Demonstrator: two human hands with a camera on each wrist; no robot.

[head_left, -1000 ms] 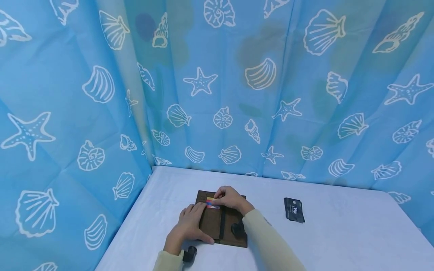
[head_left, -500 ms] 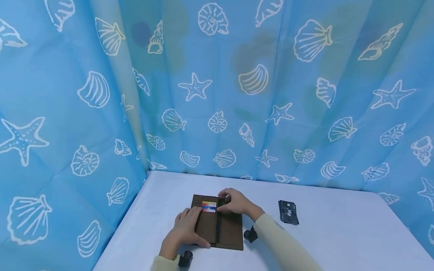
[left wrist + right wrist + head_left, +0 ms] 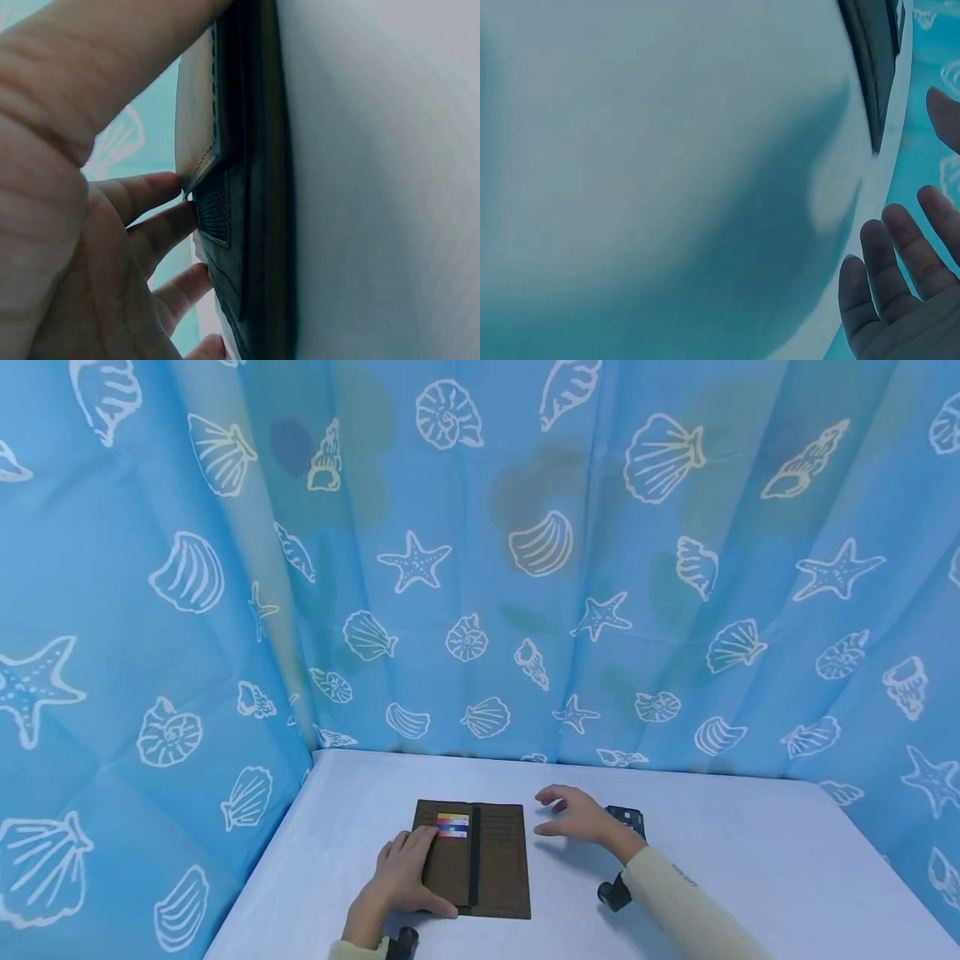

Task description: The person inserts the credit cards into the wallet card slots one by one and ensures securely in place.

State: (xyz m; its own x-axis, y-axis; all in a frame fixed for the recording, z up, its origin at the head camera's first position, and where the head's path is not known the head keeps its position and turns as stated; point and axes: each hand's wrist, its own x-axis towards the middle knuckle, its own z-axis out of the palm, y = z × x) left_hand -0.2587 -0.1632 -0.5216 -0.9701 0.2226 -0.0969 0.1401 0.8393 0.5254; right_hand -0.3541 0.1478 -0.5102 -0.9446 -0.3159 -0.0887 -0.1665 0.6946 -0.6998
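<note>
A brown wallet [image 3: 501, 868] lies spread flat on the table, with a dark strap down its middle. Colourful cards [image 3: 453, 825] show in a slot at its upper left. My left hand [image 3: 402, 870] rests on the wallet's left side, thumb at the bottom edge and fingertips beside the cards. In the left wrist view its fingertips touch the wallet edge [image 3: 259, 225]. My right hand [image 3: 581, 818] hovers right of the wallet, fingers loosely bent and holding nothing. Behind its wrist, a stack of black cards [image 3: 626, 816] is partly hidden.
A white cloth covers the table [image 3: 720, 843]. Blue curtains [image 3: 480, 568] printed with shells and starfish hang at the back and left. A small black camera [image 3: 615, 892] sits on the right wrist, another [image 3: 405, 941] on the left.
My right hand has left the colourful cards in the wallet slot and moved right, toward the black cards. The left hand stays on the wallet. The head view has shifted slightly.
</note>
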